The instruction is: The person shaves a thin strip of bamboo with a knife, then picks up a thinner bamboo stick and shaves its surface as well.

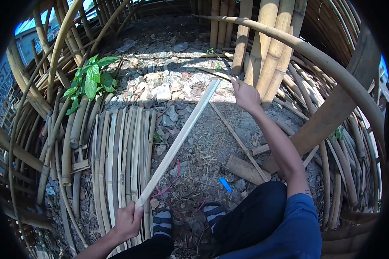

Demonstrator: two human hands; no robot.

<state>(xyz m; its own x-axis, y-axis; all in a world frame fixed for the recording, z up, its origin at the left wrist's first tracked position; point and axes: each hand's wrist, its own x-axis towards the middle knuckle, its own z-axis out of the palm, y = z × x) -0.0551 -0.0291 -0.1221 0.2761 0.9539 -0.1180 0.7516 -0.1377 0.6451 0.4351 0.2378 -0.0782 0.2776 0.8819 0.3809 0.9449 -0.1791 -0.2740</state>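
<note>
My left hand (pixel 128 222) is closed around the lower end of a long pale bamboo strip (pixel 177 140), which slants up and to the right. Near the strip's upper end, my right hand (pixel 246 95) is closed on a thin tool (pixel 216 73) that points left; its outline blends with the stones, so I cannot make out what it is. A gap shows between my right hand and the strip. Below my left hand's strip, a row of split bamboo strips (pixel 116 159) lies side by side on the ground.
Bamboo poles (pixel 272 52) stand at the back right, and a curved pole (pixel 320 54) arches across the right. A short bamboo piece (pixel 246 169) and a blue scrap (pixel 225 184) lie near my feet. A leafy plant (pixel 92 80) grows at left.
</note>
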